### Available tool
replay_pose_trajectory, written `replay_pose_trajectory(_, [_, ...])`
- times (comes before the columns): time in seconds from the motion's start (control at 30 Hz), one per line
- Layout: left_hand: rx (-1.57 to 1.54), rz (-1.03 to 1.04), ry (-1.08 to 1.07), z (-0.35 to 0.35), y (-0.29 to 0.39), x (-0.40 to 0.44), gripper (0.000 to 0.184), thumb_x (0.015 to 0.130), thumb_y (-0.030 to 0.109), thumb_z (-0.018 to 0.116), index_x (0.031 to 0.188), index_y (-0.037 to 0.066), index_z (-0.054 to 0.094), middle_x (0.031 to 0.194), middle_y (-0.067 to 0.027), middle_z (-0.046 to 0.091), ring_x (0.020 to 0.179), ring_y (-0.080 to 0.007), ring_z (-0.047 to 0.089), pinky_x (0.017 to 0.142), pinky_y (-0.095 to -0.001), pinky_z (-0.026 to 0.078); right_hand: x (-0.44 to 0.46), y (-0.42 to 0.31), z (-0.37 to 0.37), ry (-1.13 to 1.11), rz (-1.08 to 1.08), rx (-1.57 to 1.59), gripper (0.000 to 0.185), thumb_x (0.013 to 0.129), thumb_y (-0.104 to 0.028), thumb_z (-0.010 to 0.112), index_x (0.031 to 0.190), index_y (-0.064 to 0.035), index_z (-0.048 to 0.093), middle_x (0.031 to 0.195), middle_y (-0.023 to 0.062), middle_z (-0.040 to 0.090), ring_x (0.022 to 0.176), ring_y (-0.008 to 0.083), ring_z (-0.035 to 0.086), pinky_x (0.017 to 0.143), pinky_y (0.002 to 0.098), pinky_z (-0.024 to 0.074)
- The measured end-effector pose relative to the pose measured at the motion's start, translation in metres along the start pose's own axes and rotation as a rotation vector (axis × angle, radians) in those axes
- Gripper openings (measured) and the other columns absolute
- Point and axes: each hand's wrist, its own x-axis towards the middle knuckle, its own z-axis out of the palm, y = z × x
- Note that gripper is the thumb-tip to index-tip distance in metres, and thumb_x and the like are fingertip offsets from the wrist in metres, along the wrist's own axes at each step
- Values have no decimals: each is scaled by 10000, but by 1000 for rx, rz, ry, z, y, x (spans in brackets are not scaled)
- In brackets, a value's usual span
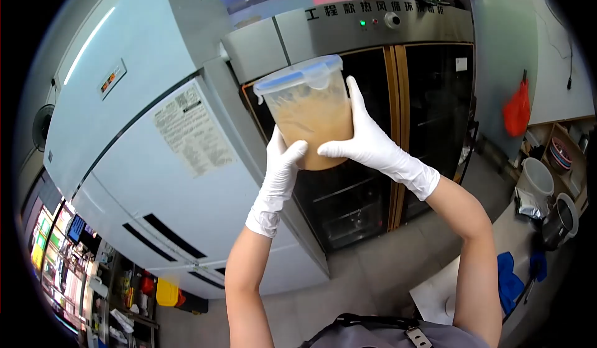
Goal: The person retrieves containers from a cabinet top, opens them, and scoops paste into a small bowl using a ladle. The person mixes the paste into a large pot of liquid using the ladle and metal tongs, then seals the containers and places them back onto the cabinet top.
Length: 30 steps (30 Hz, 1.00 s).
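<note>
A clear plastic food container [313,115] with a blue-rimmed snap lid [301,73] is held up in front of me, slightly tilted. Something tan fills much of it; I cannot tell what. My left hand [283,161], in a white glove, grips its lower left side, thumb on the front. My right hand [367,133], also gloved in white, is wrapped round the right side with the thumb across the lower front. The lid looks closed. Fingers behind the container are partly hidden.
A large white refrigerator [124,137] stands at left, a steel cabinet with dark glass doors [429,124] ahead. At right, a counter [438,289] carries a dark pitcher [556,220], a white bucket [536,177] and a blue cloth [509,283]. A red bag [516,109] hangs on the wall.
</note>
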Motion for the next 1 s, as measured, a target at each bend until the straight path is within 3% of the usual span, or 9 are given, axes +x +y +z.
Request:
replay_pose_trajectory(0.2, [-104, 78, -99, -40, -27, 97, 822, 705, 336, 727, 1336, -14, 335, 1302, -123, 457, 1186, -227, 450, 1014, -348, 333, 89, 13, -29, 66, -88, -248, 1304, 623, -271, 831, 1418, -61, -181, 1242, 199, 451, 1151, 280, 479, 1017, 404, 349])
replay_pose_trajectory(0.33, [-103, 115, -211, -56, -35, 143, 789, 714, 312, 705, 1327, -33, 348, 1278, -125, 480, 1169, -223, 457, 1007, -339, 326, 124, 34, -37, 74, -261, -160, 1165, 639, -210, 795, 1462, -100, -23, 1396, 182, 329, 1300, 275, 319, 1067, 379, 275])
replay_pose_trajectory(0.53, [-163, 201, -271, -52, -40, 198, 737, 717, 268, 714, 1308, -28, 387, 1250, -118, 503, 1156, -211, 463, 1002, -328, 325, 164, 25, -56, 110, -274, -118, 1086, 618, -227, 823, 1436, -88, 122, 1166, 186, 520, 1121, 260, 511, 984, 380, 388])
replay_pose_trajectory(0.57, [-166, 219, -256, -50, -38, 206, 720, 724, 256, 721, 1306, -17, 399, 1237, -114, 515, 1149, -206, 471, 996, -325, 338, 170, 24, -62, 129, -280, -191, 1084, 619, -247, 825, 1436, -90, 130, 1162, 194, 518, 1124, 263, 508, 986, 382, 383])
replay_pose_trajectory(0.6, [-155, 237, -250, -47, -35, 212, 712, 727, 253, 721, 1306, -13, 403, 1232, -112, 519, 1144, -203, 476, 991, -324, 345, 173, 18, -67, 87, -216, -202, 1098, 649, -249, 794, 1455, -57, 73, 1379, 172, 361, 1275, 255, 365, 1071, 359, 261])
replay_pose_trajectory(0.7, [-93, 332, -217, -38, -14, 238, 663, 747, 233, 719, 1298, 7, 427, 1209, -109, 540, 1105, -191, 509, 960, -314, 385, 201, 9, -79, 22, -322, -161, 1027, 696, -283, 760, 1455, -56, 107, 1404, 134, 352, 1299, 226, 330, 1086, 351, 227])
replay_pose_trajectory(0.73, [-72, 357, -182, -34, -5, 246, 651, 742, 240, 730, 1280, 9, 445, 1184, -112, 556, 1068, -188, 534, 929, -309, 413, 216, 11, -86, 52, -382, -187, 930, 711, -339, 762, 1413, -63, 218, 1322, 135, 437, 1219, 236, 423, 1034, 366, 325])
replay_pose_trajectory(0.83, [61, 513, -148, -34, 13, 287, 613, 742, 250, 744, 1237, 4, 479, 1117, -106, 593, 999, -177, 569, 885, -296, 442, 253, 3, -99, 40, -386, -208, 721, 836, -348, 658, 1377, -47, 287, 1334, 99, 423, 1243, 198, 395, 1045, 339, 297])
replay_pose_trajectory(1.0, [269, 675, -49, -44, 35, 345, 570, 747, 289, 762, 1172, -1, 515, 1050, -106, 623, 932, -159, 592, 827, -275, 474, 311, 3, -101, 139, -462, -132, 747, 825, -407, 664, 1377, -49, 309, 1325, 77, 434, 1237, 174, 396, 1029, 328, 318])
